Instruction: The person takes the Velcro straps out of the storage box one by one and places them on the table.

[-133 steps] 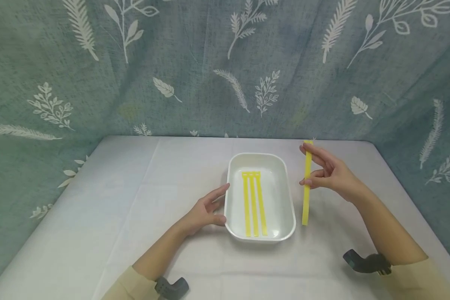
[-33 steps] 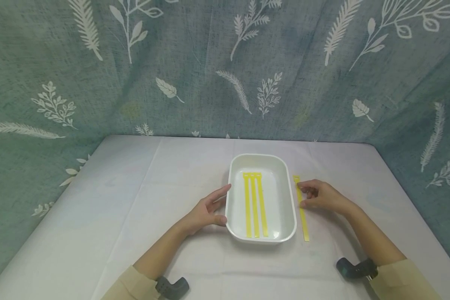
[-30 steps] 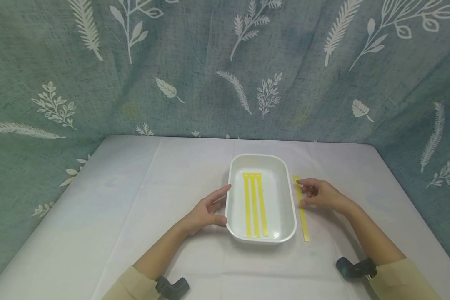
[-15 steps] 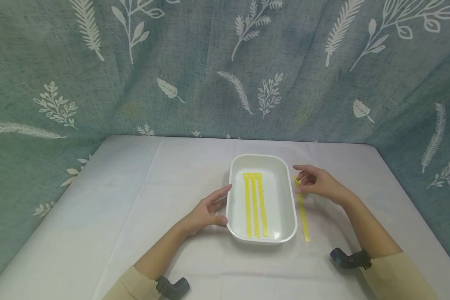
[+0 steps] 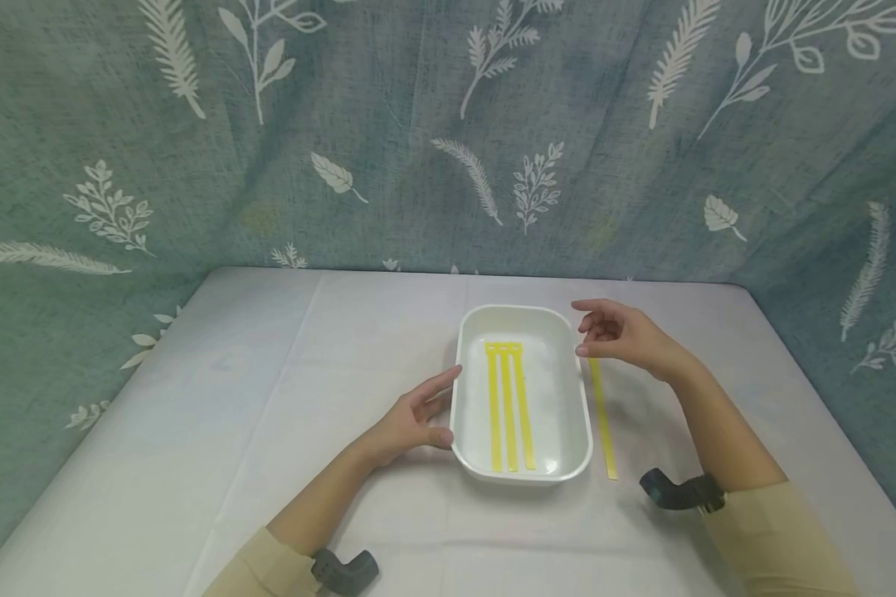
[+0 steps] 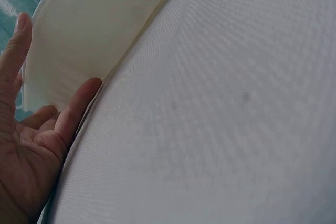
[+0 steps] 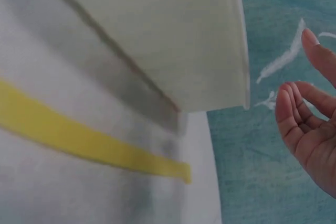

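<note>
A white tray (image 5: 562, 398) stands upright on the table. Inside it lie three yellow cable straps (image 5: 509, 414), side by side lengthwise, their slotted heads at the far end. My left hand (image 5: 411, 423) touches the tray's left side with fingers and thumb spread; the left wrist view shows the fingers (image 6: 79, 108) against its outer wall. Another yellow cable strap (image 5: 605, 423) lies on the cloth just right of the tray, its far end hidden in the head view. Above that end, near the tray's far right corner, my right hand (image 5: 620, 332) hovers, holding nothing, its fingers loosely bent.
A white cloth covers the table (image 5: 328, 348). Behind the table and along both sides hangs a green-blue curtain (image 5: 388, 215) with white leaf prints. Dark camera mounts (image 5: 679, 491) sit on both forearms.
My right hand was holding the fourth strap upright, then laid it on the cloth beside the tray and let go. It has since risen away toward the far corner. My left hand stays put.
</note>
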A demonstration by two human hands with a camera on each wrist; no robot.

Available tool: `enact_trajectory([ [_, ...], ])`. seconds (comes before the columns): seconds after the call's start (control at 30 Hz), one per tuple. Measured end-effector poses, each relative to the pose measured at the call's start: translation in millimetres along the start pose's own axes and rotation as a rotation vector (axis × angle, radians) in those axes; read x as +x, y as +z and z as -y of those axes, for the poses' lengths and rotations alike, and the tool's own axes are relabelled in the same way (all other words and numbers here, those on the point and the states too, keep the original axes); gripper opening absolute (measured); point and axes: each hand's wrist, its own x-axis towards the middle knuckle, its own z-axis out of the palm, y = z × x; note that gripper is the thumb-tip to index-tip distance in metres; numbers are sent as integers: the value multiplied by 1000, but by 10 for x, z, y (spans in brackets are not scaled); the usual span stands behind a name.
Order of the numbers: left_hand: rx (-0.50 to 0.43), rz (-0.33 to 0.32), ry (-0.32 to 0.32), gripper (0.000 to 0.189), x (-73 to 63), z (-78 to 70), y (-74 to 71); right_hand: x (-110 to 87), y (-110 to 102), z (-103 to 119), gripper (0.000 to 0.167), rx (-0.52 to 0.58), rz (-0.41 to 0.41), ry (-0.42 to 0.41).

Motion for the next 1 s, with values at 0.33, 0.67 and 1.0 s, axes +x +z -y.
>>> enact_trajectory([
  [0.33,-24,14,18,101,12,16,-6,179,-16,223,70,31,22,-24],
  [0.67,-17,7,8,101,14,18,6,389,63,354,65,5,43,-13],
  [1.0,1,9,20,101,0,27,-17,593,197,409,60,88,130,32],
])
